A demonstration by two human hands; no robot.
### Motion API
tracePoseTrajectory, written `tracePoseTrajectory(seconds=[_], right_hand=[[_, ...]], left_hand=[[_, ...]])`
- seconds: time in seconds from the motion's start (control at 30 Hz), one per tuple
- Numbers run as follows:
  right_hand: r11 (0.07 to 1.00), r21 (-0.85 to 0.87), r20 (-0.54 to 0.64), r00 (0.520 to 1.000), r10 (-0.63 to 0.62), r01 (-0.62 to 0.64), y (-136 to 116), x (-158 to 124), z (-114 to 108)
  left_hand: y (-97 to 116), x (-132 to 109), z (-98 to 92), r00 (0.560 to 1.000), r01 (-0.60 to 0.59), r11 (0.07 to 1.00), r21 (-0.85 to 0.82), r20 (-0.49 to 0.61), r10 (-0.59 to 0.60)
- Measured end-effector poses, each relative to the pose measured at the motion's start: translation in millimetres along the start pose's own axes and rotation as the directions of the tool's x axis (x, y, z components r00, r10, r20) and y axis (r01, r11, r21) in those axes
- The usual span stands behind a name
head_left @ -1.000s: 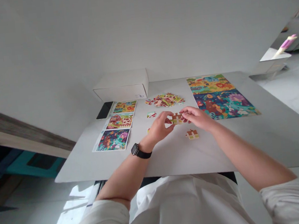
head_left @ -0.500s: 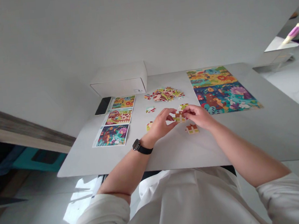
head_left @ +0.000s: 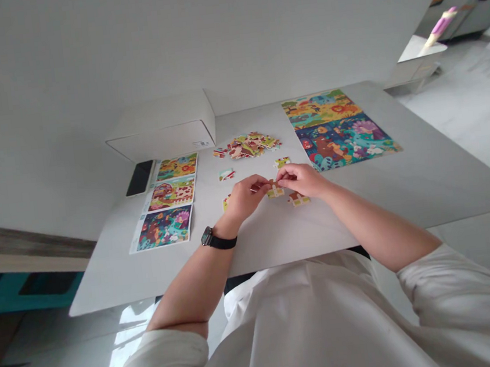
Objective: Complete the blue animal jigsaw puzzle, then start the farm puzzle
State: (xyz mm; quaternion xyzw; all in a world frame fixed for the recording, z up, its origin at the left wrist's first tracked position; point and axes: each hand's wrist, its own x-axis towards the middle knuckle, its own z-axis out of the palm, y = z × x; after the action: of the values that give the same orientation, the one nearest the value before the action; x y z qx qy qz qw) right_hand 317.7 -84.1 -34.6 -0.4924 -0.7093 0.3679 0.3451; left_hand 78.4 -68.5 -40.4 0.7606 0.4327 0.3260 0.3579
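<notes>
Between my two hands is a brown and yellow-green puzzle piece (head_left: 276, 190). My left hand (head_left: 247, 196) grips its left side between thumb and fingers, the watch on that wrist. My right hand (head_left: 300, 179) pinches its upper right edge. A second brown piece (head_left: 299, 199) lies on the table just under my right hand. Behind the right fingers is a green puzzle piece (head_left: 282, 161). Another piece (head_left: 226, 202) is partly hidden by my left hand, and a white, red and green piece (head_left: 227, 174) lies farther back.
A heap of puzzle pieces (head_left: 252, 145) lies behind my hands. A white box (head_left: 165, 134) stands against the wall. At left are a phone (head_left: 140, 178) and a picture sheet (head_left: 170, 192); two finished puzzle pictures (head_left: 340, 130) lie at right on the grey table (head_left: 361, 206).
The camera view has turned, so the scene sits further left and tilted. My right fingers have shifted to the top edge of the held piece.
</notes>
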Motion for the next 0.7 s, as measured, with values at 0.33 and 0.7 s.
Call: tracePoseTrajectory(seconds=[0.33, 0.7], right_hand=[[0.991, -0.135, 0.149, 0.988, 0.028, -0.008, 3, 0, -25], [0.859, -0.512, 0.365, 0.910, 0.197, 0.019, -3, -12, -51]], left_hand=[[-1, 1, -2.5, 0.980, 0.180, 0.982, -0.057, 0.095, -0.174], [-1, -4, 8.4, 0.960, 0.176, 0.982, 0.063, 0.211, -0.186]])
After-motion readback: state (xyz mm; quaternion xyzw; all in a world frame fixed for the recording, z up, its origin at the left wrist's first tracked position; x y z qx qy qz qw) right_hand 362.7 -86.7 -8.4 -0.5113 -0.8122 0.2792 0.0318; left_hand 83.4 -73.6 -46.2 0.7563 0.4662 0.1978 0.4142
